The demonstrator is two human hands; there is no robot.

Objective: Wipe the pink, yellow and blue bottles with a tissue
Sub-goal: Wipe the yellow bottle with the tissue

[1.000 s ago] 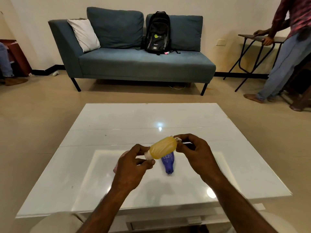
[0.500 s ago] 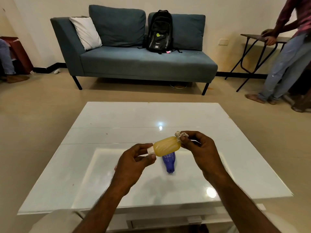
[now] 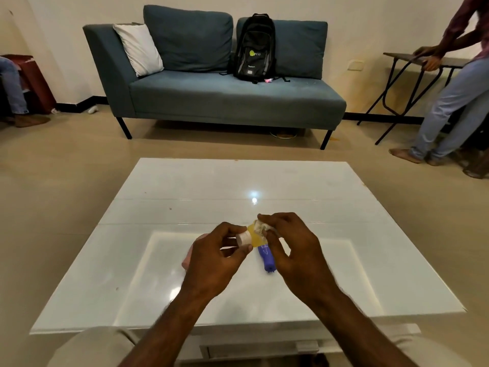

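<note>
Gripping the yellow bottle (image 3: 254, 237) at its white cap (image 3: 244, 237), the left hand (image 3: 214, 263) has thumb and fingers pinched around that end, and the bottle hangs in the air over the near half of the white table (image 3: 344, 260). Right hand (image 3: 293, 250) is curled over the bottle's other end, fingers closed on a crumpled tissue (image 3: 260, 227) pressed against the yellow body, so most of the bottle is hidden between the two hands. Below them the blue bottle (image 3: 266, 258) lies flat on the table, cap end toward the near edge, partly behind the right hand. A sliver of pink bottle (image 3: 188, 256) peeks out behind the left hand, also on the table. Plenty of bare tabletop on every side: the far half is open, both side edges are well apart from the hands, and the near edge sits clear below the forearms. Beyond the table, open floor runs to a sofa (image 3: 225, 102) with a backpack (image 3: 254, 47) on it. Against half a second ago, the right hand has slid inward from the bottle's base onto its body, the tissue now on the yellow plastic, and the hands are much closer together.
</note>
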